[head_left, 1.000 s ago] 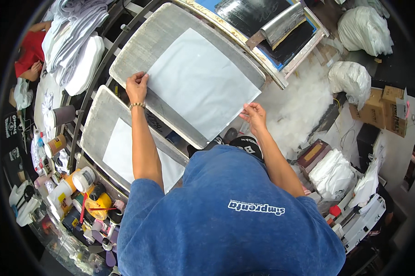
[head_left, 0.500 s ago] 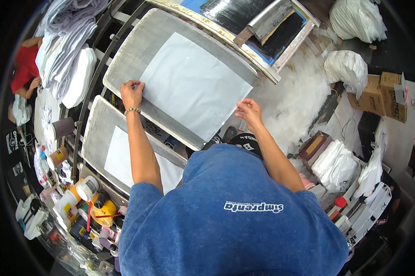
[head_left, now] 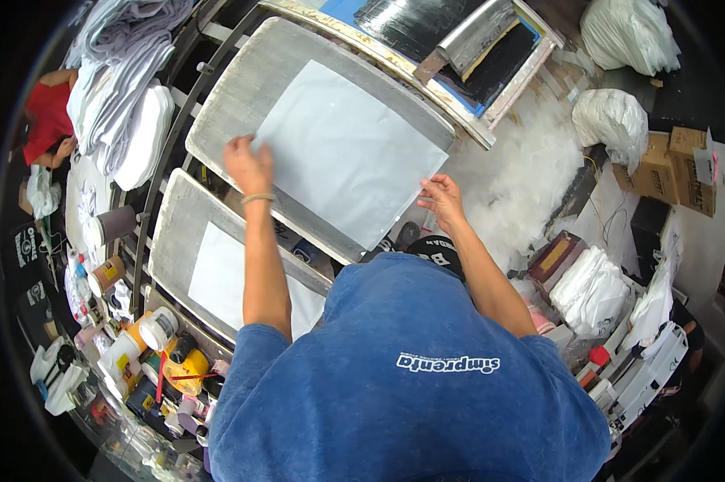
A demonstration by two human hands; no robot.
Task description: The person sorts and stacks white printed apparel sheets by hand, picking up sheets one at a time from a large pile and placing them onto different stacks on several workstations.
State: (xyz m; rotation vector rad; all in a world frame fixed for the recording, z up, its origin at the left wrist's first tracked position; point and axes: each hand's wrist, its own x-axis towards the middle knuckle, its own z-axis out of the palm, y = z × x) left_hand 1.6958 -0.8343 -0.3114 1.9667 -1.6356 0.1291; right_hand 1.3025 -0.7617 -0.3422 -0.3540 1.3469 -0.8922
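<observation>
Pressing my left hand (head_left: 248, 165) flat, fingers spread and gripping nothing, I am pinning the near left corner of the white sheet (head_left: 348, 153) onto the grey platen (head_left: 232, 108) so it is lying square and not sliding. I am pinching the sheet's right corner lightly with my right hand (head_left: 440, 195), fingers half curled at the edge, keeping it taut against the left. A second platen (head_left: 174, 233) with its own white sheet is sitting just beside, nearer me.
</observation>
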